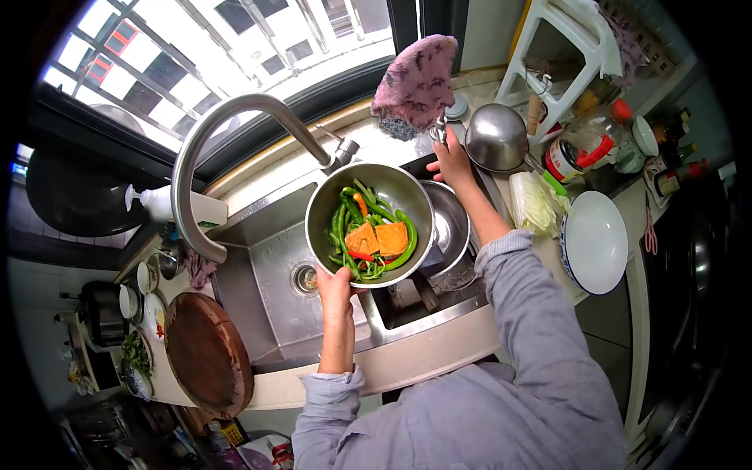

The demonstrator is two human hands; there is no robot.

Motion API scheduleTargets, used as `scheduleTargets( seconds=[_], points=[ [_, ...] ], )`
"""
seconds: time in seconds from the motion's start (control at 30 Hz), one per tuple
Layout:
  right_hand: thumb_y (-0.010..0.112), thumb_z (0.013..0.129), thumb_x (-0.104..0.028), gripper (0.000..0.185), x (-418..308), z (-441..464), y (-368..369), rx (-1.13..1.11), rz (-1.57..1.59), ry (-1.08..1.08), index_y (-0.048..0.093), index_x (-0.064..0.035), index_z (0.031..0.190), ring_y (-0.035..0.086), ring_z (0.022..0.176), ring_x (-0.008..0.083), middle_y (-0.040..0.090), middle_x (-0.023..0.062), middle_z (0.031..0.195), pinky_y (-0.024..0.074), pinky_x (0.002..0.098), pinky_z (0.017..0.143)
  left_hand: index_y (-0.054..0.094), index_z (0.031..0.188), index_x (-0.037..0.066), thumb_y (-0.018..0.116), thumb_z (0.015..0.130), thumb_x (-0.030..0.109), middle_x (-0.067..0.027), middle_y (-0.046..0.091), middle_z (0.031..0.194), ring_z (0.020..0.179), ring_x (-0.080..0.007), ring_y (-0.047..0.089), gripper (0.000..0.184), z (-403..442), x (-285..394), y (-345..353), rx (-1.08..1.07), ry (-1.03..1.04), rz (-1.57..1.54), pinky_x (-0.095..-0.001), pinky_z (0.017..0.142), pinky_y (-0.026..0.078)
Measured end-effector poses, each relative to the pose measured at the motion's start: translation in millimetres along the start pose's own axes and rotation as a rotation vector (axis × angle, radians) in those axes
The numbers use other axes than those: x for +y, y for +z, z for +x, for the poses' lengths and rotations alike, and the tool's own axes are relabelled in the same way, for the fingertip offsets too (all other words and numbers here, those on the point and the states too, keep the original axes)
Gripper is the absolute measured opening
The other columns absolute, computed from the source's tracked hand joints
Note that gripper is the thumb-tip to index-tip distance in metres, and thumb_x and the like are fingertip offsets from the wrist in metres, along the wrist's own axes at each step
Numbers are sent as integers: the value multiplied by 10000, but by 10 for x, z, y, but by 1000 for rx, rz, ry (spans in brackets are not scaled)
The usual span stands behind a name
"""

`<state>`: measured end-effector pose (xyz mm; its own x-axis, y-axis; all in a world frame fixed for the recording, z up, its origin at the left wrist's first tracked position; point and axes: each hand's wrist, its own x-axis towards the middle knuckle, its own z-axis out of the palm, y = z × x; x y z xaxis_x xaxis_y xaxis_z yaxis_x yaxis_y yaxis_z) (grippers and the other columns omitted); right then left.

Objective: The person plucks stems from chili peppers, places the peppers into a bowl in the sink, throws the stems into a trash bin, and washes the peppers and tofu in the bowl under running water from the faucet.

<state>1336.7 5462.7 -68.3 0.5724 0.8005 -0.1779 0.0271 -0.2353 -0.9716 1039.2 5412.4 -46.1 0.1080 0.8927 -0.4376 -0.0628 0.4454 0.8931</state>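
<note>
A metal bowl (317, 211) is held over the sink, with green and red peppers (403, 247) and two orange pieces (392, 238) inside. My left hand (335, 286) grips its near rim, thumb on top. Behind the bowl on the right, my right hand (452, 163) is up at a small metal fitting below a pink patterned cloth (415, 78), its fingers partly closed. What exactly those fingers hold is too small to tell. Partly behind the held bowl, another metal bowl (450, 227) rests over the smaller basin.
A curved faucet (188, 164) arches over the sink (266, 274) at left. Round wooden board (205, 352) stands at the near left edge. On the right are a metal pot (496, 137), a cabbage (535, 202), a white oval dish (597, 243), bottles and a white stool (560, 106).
</note>
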Motion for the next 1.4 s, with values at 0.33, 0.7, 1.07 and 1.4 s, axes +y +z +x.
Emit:
scheduleTargets(
  seconds=[0.33,0.7,1.07,1.4],
  points=[
    [490,799,-174,258,-154,-147,9,-132,-1003,-439,569,-50,1011,612,785,335,538,141,1128,490,441,684,370,1167,38,429,702,-45,-135,585,904,569,-186,624,475,86,1,225,37,59,25,-244,366,509],
    [650,693,-170,396,-152,-596,893,-147,-653,-1020,559,-16,1046,382,1189,314,502,140,1166,346,429,944,427,1136,30,421,670,-57,-116,592,895,620,-197,633,474,99,-80,238,43,83,17,-270,402,529],
    [674,626,-311,373,-27,-738,266,-667,-1043,-794,615,-97,926,424,1094,326,372,143,1318,436,432,782,459,1087,27,406,650,-77,-83,573,869,603,-153,587,452,186,-261,199,92,162,-81,-263,447,505],
    [687,643,-210,416,224,-975,483,-492,-1006,-1005,551,-71,1011,385,1187,297,487,104,1213,342,479,914,445,1137,20,422,670,-77,-87,557,980,795,-153,578,477,137,-247,222,-11,176,63,-243,604,499]
  ],
)
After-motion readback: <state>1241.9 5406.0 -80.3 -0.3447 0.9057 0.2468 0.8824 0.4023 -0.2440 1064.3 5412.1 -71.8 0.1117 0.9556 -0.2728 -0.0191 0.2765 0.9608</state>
